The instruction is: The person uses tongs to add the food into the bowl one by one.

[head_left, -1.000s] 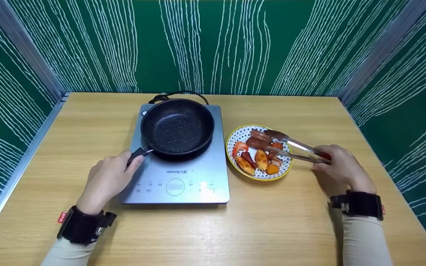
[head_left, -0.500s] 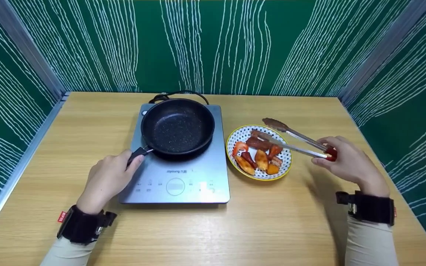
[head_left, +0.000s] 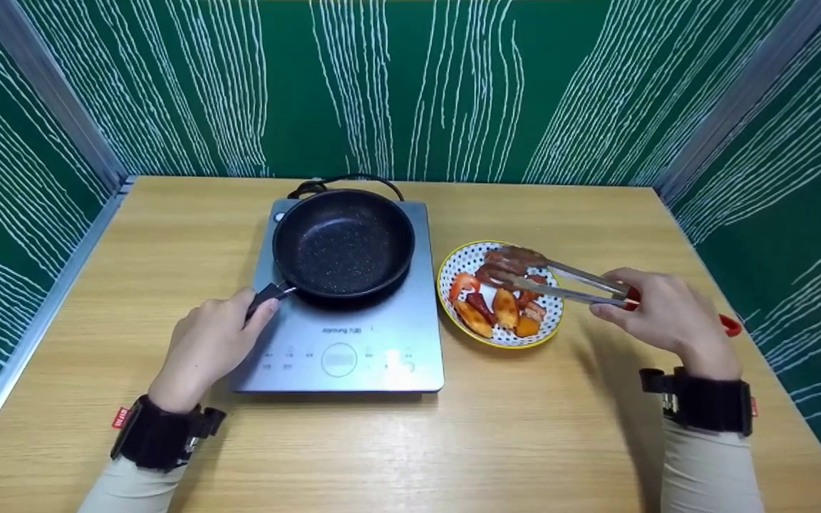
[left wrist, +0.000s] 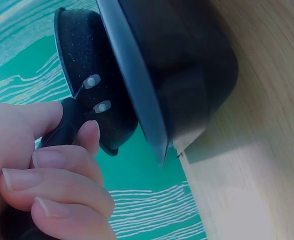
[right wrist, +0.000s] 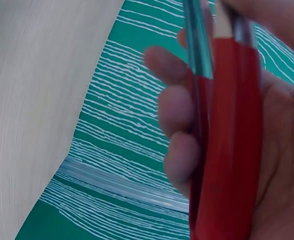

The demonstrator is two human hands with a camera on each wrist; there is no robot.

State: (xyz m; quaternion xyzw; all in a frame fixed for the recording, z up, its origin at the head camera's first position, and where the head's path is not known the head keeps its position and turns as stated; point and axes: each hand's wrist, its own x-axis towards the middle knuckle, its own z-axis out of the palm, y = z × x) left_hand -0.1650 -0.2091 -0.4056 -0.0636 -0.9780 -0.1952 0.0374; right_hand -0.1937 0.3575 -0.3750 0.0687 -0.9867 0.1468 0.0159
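Note:
My left hand (head_left: 214,338) grips the black handle (left wrist: 67,122) of a dark frying pan (head_left: 343,246). The pan sits on a silver induction cooker (head_left: 382,363), and nothing lies in it. In my right hand (head_left: 667,317) is a pair of metal tongs (head_left: 585,278) with red grips (right wrist: 232,135); the right wrist view shows fingers curled round both arms. The tongs' tips are over a dotted plate (head_left: 464,256) with a yellow rim, at reddish-brown meat pieces (head_left: 499,267). Whether the tips pinch a piece I cannot tell. Orange-yellow slices (head_left: 505,308) and a red slice (head_left: 463,285) share the plate.
All of this stands on a wooden table (head_left: 524,427). A black power cord (head_left: 364,177) loops behind the cooker. Green walls with white wavy lines (head_left: 446,92) rise at the back and both sides.
The tongs lifted and spread half a second ago; now their arms are closer together, with the tips back at the meat on the plate. The left hand and the pan have stayed put.

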